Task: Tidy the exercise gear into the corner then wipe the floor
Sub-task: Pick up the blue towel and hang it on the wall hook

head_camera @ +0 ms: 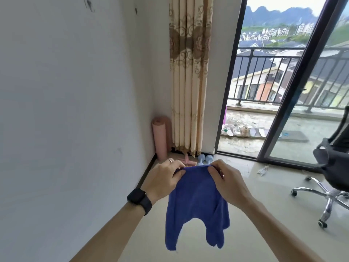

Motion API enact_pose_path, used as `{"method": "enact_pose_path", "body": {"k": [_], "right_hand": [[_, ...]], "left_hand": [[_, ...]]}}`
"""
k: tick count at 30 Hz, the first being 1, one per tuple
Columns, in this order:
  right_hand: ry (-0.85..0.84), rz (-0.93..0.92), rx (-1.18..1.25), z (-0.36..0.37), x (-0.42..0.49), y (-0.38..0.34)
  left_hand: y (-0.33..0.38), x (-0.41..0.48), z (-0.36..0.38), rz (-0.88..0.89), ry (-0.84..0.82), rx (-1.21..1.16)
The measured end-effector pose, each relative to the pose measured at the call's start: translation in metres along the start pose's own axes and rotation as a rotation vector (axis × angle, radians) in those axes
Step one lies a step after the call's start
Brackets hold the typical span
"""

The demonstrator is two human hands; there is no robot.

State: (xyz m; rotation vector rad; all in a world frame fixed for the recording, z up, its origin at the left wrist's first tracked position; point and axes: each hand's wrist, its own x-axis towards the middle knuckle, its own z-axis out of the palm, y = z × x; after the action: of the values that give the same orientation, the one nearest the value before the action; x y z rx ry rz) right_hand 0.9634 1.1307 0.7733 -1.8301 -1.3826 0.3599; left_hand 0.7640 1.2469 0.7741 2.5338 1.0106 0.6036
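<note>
Blue cloth [196, 205], top edge pinched by left hand [164, 181] and right hand [229, 183], hanging above floor [255, 214] between wall [75, 110] and chair [332, 167].

Floor [245, 214] — mat [160, 137], dumbbells [204, 159], chair [328, 197]

I see the blue cloth [196, 205] hanging in the air, its top edge bunched and pinched between the left hand [164, 180] and the right hand [226, 184]. The rest droops in soft folds, and two lower corners dangle. In the corner, a rolled pink mat [160, 137] stands upright against the wall. Near its foot, on the pale glossy floor [255, 205], lie a small pink piece [188, 163], partly hidden by the left hand, and two light blue dumbbells [204, 159] side by side.
</note>
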Motion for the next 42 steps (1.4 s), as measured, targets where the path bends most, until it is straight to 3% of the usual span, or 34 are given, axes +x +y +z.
{"method": "enact_pose_path", "body": {"k": [4,12,24,32,38,42], "right_hand": [[0.07,-0.016,-0.044,-0.009,0.088,0.021],[-0.008,-0.046,-0.097,-0.014,0.256,0.091],[-0.297,-0.318,-0.072,0.019,0.524,0.164],[-0.474,-0.552,0.024,0.084,0.653,0.114],[-0.588,-0.688,0.145,0.153,0.73,0.026],[-0.637,-0.801,0.214,0.178,0.774,-0.052]], "left_hand": [[-0.031,0.078,0.013,-0.098,-0.055,-0.09],[-0.125,0.211,0.048,-0.35,-0.093,0.023],[-0.2,0.384,0.054,-0.635,0.017,0.269],[-0.23,0.431,-0.006,-0.804,0.134,0.423],[-0.279,0.467,-0.072,-0.86,0.27,0.497],[-0.301,0.495,-0.126,-0.897,0.426,0.409]]}}
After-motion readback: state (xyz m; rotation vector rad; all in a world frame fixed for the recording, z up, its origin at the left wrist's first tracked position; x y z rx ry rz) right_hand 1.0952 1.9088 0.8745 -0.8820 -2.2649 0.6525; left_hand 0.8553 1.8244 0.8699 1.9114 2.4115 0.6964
